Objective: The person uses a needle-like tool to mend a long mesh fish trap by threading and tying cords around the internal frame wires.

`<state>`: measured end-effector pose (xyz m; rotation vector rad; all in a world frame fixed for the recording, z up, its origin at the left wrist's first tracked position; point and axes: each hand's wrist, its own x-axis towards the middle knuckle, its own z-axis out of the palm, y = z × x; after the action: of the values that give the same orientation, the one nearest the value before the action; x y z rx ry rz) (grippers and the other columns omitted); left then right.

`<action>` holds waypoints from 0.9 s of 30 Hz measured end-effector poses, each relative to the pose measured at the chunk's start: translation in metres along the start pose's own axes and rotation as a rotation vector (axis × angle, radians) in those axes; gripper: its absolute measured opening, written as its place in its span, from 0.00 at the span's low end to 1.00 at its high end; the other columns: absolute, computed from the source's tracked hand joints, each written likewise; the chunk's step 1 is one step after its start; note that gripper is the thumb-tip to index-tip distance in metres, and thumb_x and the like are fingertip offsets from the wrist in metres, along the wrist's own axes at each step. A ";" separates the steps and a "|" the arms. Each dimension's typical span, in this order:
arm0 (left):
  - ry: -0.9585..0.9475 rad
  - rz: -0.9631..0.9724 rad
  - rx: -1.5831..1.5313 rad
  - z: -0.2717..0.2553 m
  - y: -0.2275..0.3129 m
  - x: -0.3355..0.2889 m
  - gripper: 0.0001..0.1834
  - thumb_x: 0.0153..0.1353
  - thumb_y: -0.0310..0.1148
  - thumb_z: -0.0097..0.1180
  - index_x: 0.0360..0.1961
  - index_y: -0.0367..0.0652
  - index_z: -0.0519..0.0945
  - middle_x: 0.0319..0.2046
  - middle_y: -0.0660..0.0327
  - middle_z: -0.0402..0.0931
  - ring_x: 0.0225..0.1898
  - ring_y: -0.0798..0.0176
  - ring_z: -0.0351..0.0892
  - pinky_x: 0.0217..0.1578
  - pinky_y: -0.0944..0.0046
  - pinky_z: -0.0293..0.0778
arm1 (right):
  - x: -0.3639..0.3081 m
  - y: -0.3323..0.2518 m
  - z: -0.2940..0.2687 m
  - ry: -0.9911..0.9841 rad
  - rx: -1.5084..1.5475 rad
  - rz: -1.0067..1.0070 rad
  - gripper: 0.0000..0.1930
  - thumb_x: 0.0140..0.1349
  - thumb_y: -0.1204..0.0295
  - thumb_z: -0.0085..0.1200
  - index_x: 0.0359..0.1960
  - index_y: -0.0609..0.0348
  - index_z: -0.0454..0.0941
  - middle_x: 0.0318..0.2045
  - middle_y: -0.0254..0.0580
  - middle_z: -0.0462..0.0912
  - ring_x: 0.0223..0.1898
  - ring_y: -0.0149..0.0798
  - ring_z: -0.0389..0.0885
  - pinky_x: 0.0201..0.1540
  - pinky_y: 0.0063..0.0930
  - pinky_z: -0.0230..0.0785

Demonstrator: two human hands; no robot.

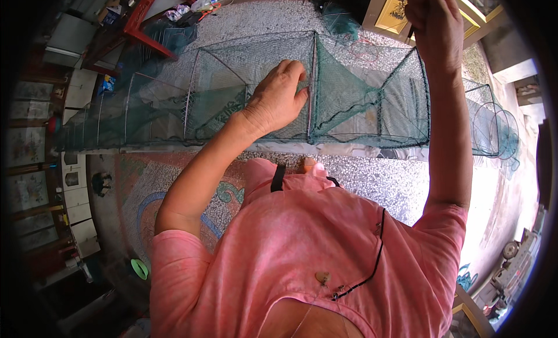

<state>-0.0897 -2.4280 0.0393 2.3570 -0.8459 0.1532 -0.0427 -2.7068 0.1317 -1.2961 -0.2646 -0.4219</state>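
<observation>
In the head view, your left hand (pixel 278 100) rests on the net trap (pixel 349 100), a long green cage of mesh on wire frames that stretches across the gravel floor (pixel 372 181) in front of you. The fingers (pixel 293 71) curl over the top of one wire frame, near the middle of the trap, and they pinch the mesh there. Your right hand (pixel 433 21) is raised high above the right part of the trap. It is closed around a thin dark tool (pixel 410 33); what kind of tool, you cannot tell. A red bench (pixel 148 24) stands behind the trap, at the far left.
</observation>
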 end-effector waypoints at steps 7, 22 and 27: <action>-0.324 -0.171 -0.088 -0.004 -0.006 -0.007 0.28 0.56 0.35 0.63 0.53 0.36 0.65 0.49 0.47 0.70 0.50 0.51 0.74 0.49 0.57 0.72 | -0.082 0.003 0.058 -0.849 -0.736 -0.264 0.07 0.56 0.72 0.58 0.36 0.57 0.80 0.34 0.41 0.79 0.34 0.47 0.81 0.36 0.35 0.75; -0.359 -0.071 -0.448 0.008 -0.016 -0.011 0.23 0.55 0.25 0.60 0.50 0.40 0.64 0.41 0.56 0.74 0.46 0.63 0.73 0.47 0.61 0.70 | -0.116 0.026 0.058 -0.890 -0.850 -0.278 0.11 0.51 0.75 0.59 0.39 0.54 0.81 0.41 0.35 0.79 0.38 0.42 0.80 0.38 0.32 0.75; -0.285 -0.199 -0.122 0.003 0.003 -0.004 0.19 0.54 0.28 0.61 0.44 0.37 0.68 0.40 0.52 0.75 0.39 0.57 0.78 0.39 0.58 0.74 | -0.117 0.038 0.055 -0.871 -0.830 -0.366 0.13 0.47 0.77 0.59 0.38 0.55 0.80 0.41 0.35 0.79 0.40 0.41 0.80 0.38 0.31 0.75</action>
<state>-0.0949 -2.4297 0.0376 2.3622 -0.7204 -0.3144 -0.1281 -2.6273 0.0638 -2.2208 -1.1607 -0.2457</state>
